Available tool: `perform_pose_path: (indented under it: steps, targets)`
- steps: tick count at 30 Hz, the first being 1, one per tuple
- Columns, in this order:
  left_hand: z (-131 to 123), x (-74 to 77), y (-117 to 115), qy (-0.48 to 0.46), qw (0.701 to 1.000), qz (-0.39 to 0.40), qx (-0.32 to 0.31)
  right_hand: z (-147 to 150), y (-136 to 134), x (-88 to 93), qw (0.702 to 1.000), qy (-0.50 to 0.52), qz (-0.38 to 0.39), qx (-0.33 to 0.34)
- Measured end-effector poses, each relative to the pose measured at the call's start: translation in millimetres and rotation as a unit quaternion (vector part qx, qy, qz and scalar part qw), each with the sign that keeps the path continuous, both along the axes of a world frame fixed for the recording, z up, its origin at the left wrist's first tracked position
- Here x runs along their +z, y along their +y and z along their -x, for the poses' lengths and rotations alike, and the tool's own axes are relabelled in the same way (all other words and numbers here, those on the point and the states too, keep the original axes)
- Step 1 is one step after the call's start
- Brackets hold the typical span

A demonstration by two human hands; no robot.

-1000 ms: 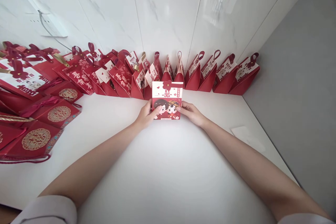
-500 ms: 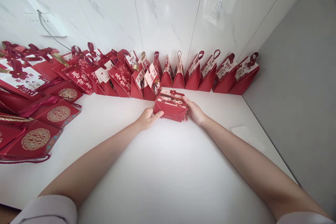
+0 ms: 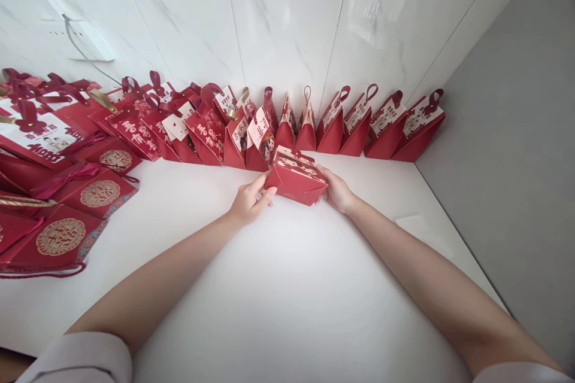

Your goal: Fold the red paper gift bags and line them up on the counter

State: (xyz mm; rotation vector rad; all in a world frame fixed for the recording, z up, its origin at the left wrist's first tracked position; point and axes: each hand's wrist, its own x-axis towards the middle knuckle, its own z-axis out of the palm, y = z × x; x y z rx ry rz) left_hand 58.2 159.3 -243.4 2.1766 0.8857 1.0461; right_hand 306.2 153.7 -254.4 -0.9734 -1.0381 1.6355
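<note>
A small red gift box with a cartoon couple on its flap is held just above the white table, tipped so its red underside faces me. My left hand touches its left end with fingers loosely curled around the corner. My right hand grips its right end, fingers wrapped behind it. Directly behind the box stands a row of similar red boxes along the wall.
Several more red boxes and flat red bags with gold emblems are piled at the left. A white paper scrap lies near the table's right edge. A grey floor drops away on the right. White marble wall behind.
The box was upright with its front facing me; it has been tipped backward so its red bottom shows, and moved slightly right and toward the row.
</note>
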Motion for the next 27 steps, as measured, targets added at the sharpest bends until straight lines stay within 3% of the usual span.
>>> perform_pose_path:
  steps: [6,27]
  targets:
    - [-0.2,-2.8,-2.7,0.036,0.998,-0.042,-0.025,-6.2,-1.3,6.1,0.999,0.009,0.013,0.05]
    - [-0.9,-2.1,-1.1,0.031,0.999,0.033,0.001,-3.2,-3.4,11.1,0.998,-0.02,0.009,0.056]
